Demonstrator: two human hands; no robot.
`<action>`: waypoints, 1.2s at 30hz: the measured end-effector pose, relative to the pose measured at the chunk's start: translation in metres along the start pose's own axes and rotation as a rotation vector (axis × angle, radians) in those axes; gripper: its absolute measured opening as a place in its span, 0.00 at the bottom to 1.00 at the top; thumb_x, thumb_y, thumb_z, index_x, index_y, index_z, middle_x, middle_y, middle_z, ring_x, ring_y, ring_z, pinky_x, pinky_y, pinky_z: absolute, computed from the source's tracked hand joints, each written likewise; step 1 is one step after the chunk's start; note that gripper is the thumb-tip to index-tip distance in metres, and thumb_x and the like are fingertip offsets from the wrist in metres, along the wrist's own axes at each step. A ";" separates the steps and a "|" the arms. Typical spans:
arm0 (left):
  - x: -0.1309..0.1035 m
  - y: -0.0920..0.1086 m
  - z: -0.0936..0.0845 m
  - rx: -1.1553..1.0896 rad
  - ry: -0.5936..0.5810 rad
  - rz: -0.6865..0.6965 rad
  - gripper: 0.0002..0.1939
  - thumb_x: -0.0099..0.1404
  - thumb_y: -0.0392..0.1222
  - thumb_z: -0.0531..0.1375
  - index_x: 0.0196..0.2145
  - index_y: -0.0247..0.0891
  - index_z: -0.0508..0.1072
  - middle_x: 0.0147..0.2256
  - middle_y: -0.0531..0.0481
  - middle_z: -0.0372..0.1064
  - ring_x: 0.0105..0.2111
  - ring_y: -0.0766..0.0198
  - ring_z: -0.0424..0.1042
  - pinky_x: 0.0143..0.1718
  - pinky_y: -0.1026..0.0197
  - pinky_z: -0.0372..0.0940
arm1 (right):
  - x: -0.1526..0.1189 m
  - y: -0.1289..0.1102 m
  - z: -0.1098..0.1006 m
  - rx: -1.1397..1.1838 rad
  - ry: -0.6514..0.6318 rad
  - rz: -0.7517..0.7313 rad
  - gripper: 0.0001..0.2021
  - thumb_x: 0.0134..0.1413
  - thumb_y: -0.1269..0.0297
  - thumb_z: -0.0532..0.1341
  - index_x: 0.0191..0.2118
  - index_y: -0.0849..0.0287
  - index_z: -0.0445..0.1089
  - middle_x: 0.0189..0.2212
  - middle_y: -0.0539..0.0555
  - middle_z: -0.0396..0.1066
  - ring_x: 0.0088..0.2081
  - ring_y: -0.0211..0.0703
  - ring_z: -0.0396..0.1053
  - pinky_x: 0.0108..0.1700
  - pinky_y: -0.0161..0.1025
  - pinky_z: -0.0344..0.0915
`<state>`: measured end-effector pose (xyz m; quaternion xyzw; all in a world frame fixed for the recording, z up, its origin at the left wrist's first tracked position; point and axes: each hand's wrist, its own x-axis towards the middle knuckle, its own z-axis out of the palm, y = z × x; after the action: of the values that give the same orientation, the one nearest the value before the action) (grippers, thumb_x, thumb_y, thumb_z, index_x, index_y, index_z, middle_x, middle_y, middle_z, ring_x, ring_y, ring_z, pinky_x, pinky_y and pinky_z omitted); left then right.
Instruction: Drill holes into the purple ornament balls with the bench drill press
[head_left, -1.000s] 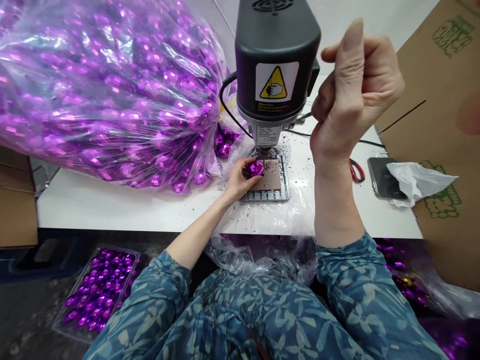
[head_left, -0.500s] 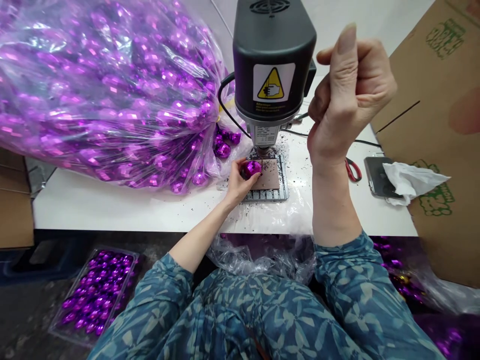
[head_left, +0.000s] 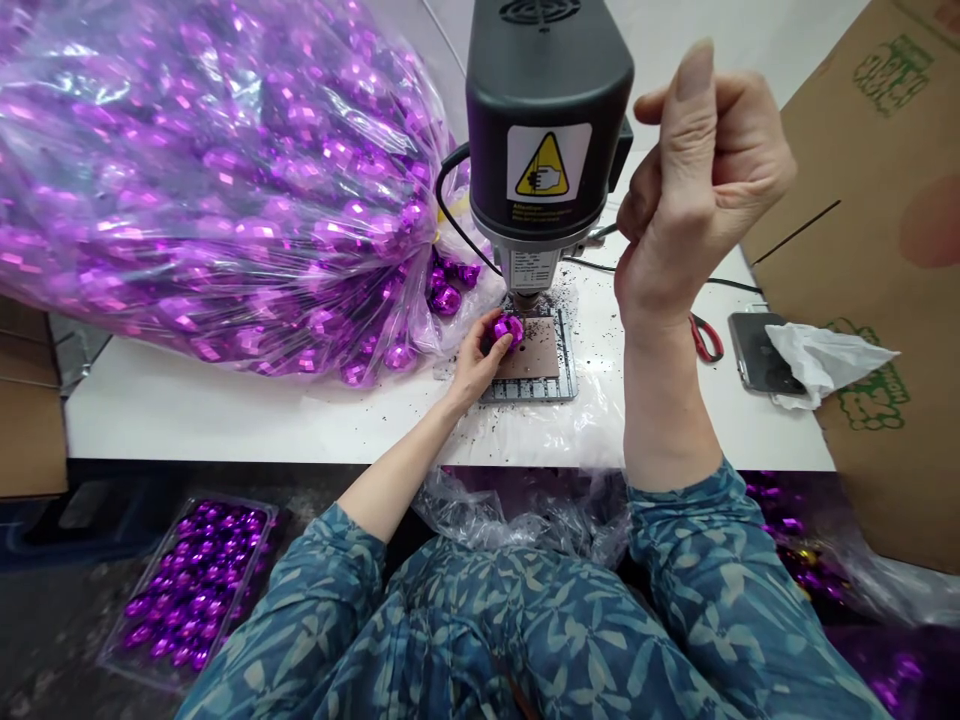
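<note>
My left hand point(head_left: 475, 362) pinches a shiny purple faceted ball point(head_left: 509, 332) between thumb and fingers. The ball is over the left part of a brown board point(head_left: 536, 352), which lies on the slotted metal base point(head_left: 566, 370) of a black drill press point(head_left: 547, 110). The machine's lower end is just above and behind the ball; I cannot tell whether they touch. To the right of the machine's head, my right hand point(head_left: 697, 190) is raised with its fingers curled closed. Whatever it grips, if anything, is hidden.
A big clear bag of purple balls point(head_left: 225, 190) fills the left of the white table point(head_left: 225, 420). Loose balls point(head_left: 446, 298), dark shavings and a cable surround the base. Red-handled scissors point(head_left: 706, 340), a phone point(head_left: 757, 350), tissue point(head_left: 825, 360) and a cardboard box point(head_left: 885, 270) are right. A filled tray point(head_left: 262, 515) sits below left.
The ball has turned a little in my left fingers and shifted slightly up. My thumb now lies further left across it. My right hand is almost unmoved.
</note>
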<state>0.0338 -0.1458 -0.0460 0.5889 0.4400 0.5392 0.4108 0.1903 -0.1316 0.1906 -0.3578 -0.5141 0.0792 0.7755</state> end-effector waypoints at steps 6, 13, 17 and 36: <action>0.005 -0.021 0.008 -0.052 -0.067 0.048 0.41 0.66 0.66 0.71 0.67 0.46 0.63 0.67 0.36 0.71 0.68 0.48 0.72 0.71 0.41 0.66 | 0.000 0.000 -0.001 0.044 -0.006 -0.005 0.39 0.51 0.18 0.46 0.29 0.54 0.66 0.17 0.43 0.46 0.17 0.29 0.45 0.24 0.39 0.48; 0.002 -0.020 0.008 -0.030 -0.102 0.058 0.44 0.63 0.61 0.75 0.67 0.46 0.61 0.66 0.35 0.70 0.69 0.47 0.71 0.72 0.39 0.66 | -0.001 0.000 -0.001 0.126 -0.007 -0.017 0.35 0.51 0.22 0.52 0.28 0.56 0.65 0.17 0.43 0.48 0.17 0.28 0.47 0.24 0.38 0.47; -0.002 -0.011 0.012 -0.013 -0.115 0.098 0.41 0.61 0.58 0.76 0.64 0.44 0.66 0.64 0.37 0.72 0.67 0.46 0.72 0.72 0.39 0.65 | 0.000 0.002 -0.001 0.160 -0.002 -0.029 0.35 0.52 0.24 0.54 0.28 0.58 0.67 0.17 0.42 0.48 0.17 0.27 0.47 0.23 0.38 0.47; -0.004 0.011 0.009 0.077 -0.146 -0.005 0.34 0.62 0.47 0.76 0.61 0.41 0.70 0.60 0.39 0.76 0.62 0.45 0.76 0.68 0.42 0.69 | -0.023 -0.003 -0.012 0.158 0.075 -0.018 0.28 0.54 0.32 0.63 0.29 0.57 0.69 0.19 0.44 0.58 0.16 0.27 0.51 0.21 0.38 0.44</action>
<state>0.0436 -0.1524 -0.0370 0.6410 0.4307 0.4766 0.4201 0.1894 -0.1505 0.1725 -0.2936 -0.4802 0.0990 0.8206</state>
